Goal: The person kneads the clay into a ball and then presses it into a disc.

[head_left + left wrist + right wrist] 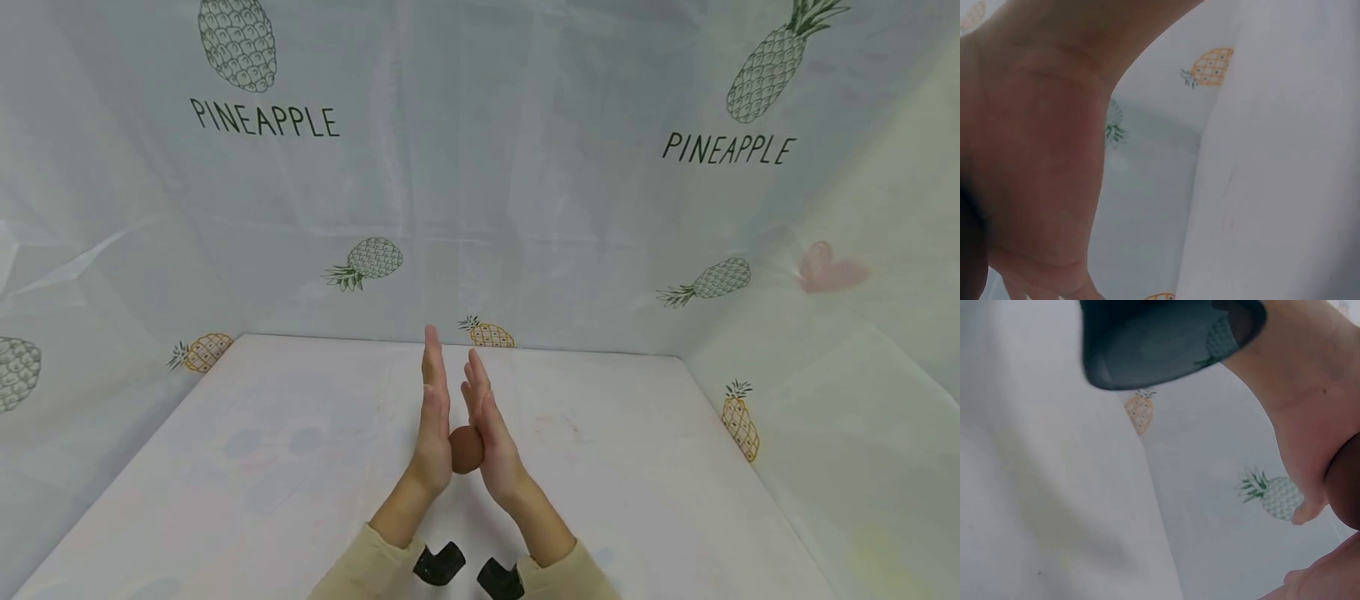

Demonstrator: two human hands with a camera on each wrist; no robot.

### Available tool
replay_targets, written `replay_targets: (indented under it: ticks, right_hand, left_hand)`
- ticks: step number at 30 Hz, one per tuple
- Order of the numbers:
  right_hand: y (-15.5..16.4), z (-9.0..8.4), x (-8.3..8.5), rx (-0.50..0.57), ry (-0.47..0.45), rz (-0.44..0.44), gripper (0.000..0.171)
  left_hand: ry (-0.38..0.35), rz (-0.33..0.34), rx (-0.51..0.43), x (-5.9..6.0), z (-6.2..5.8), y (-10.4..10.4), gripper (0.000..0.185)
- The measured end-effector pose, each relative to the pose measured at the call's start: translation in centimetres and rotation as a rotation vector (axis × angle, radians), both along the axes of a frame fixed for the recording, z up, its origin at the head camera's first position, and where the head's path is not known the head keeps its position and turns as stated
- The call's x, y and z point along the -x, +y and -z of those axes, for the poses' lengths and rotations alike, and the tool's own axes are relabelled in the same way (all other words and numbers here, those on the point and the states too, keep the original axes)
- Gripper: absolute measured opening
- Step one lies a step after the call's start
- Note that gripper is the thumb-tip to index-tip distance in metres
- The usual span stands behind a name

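Both hands up over the table (300, 467): left hand (433, 433) and right hand (491, 437) press flat palms, fingers straight, on a brown ball (467, 450) between them (clay, perhaps). Already round; rolling looks well along, nothing set down yet.

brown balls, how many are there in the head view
1. The brown ball is pressed between the flat palms of the left hand and right hand, above the table; none elsewhere.

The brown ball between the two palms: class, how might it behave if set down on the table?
The brown ball looks round, so it would probably roll. Left hand and right hand press it with flat palms, suggesting it is light, perhaps soft like clay.
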State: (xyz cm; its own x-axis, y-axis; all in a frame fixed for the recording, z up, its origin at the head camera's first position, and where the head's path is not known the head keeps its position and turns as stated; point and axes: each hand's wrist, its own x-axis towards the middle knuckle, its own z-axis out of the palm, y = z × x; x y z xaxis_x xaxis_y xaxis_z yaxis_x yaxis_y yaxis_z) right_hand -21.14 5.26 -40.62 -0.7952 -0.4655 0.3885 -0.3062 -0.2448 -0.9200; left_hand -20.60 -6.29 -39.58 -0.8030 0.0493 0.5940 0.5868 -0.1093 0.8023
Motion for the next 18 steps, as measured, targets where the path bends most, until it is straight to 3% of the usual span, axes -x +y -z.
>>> replay_targets:
  ticks: [9,18]
  right_hand:
    - [-0.5,-0.3,-0.7,-0.045,0.026,-0.031,0.059]
    - [-0.5,-0.5,-1.0,-0.022,0.092,0.035,0.059]
  left_hand:
    - [-0.002,-0.072,-0.027,1.1,0.2,-1.4,0.069]
    - [-0.082,-0.043,-0.001,1.7,1.4,-0.7,0.065]
